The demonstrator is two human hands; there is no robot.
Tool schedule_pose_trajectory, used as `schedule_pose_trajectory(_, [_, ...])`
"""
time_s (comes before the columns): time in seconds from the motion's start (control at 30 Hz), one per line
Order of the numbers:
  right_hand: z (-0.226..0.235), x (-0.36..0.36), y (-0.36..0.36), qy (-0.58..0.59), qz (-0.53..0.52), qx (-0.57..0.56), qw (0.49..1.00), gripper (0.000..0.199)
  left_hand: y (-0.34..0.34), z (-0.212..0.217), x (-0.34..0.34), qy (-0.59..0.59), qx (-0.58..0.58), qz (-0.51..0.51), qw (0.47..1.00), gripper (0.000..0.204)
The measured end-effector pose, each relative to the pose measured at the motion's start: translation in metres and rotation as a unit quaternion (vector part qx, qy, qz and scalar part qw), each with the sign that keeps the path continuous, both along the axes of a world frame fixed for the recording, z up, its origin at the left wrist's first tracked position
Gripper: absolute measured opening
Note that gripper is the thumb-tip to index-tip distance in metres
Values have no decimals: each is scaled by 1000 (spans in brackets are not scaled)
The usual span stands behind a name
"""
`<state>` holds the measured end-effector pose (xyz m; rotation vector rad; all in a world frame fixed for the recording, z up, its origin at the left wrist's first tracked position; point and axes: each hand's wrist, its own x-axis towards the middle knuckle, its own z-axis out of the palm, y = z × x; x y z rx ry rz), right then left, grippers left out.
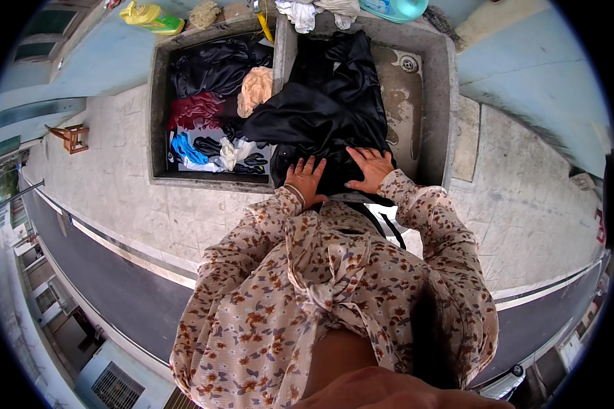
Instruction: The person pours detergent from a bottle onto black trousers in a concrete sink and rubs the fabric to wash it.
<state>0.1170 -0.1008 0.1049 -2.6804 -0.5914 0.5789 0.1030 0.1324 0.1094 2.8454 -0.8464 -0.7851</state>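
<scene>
A wet black garment (324,112), shiny and creased, is spread over the right basin of a concrete double sink (438,102) and reaches its near rim. My left hand (306,181) rests on the cloth at the near edge, fingers stretched out. To its right, my right hand (371,169) also presses on the black cloth, its fingers spread and the thumb pointing toward the left hand. Neither hand grips the fabric. The garment's exact kind is hard to tell from its folds.
In the left basin lie dark cloth (215,65), a maroon piece (196,110), a peach piece (255,90) and a blue piece (188,148) in water. A drain (408,63) shows at right. Along the back ledge stand a yellow bottle (151,18), white cloths (299,13) and a turquoise basin (397,8).
</scene>
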Motion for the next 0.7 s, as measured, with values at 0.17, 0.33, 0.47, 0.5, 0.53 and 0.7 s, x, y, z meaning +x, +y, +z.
schedule_pose_trajectory(0.17, [-17, 22, 3, 92, -27, -47, 994, 78, -3, -19, 35, 74, 56, -23, 995, 90])
schedule_pose_trajectory(0.33, [-17, 26, 9, 116, 16, -45, 992, 56, -7, -20, 44, 123, 22, -45, 991, 57])
schedule_pose_trajectory(0.47, [-17, 27, 5, 204, 40, -13, 978, 48, -4, 4, 33, 165, 4, -45, 985, 46])
schedule_pose_trajectory(0.5, [-21, 29, 2, 217, 42, 0, 975, 48, -2, 0, 29, 149, -5, -36, 988, 50])
schedule_pose_trajectory(0.53, [-24, 33, 0, 230, 44, 13, 972, 47, 1, -3, 27, 142, -33, -27, 989, 50])
schedule_pose_trajectory(0.7, [-17, 88, 14, 17, -107, 199, 974, 46, 20, 7, 29, 134, -221, 98, 961, 47])
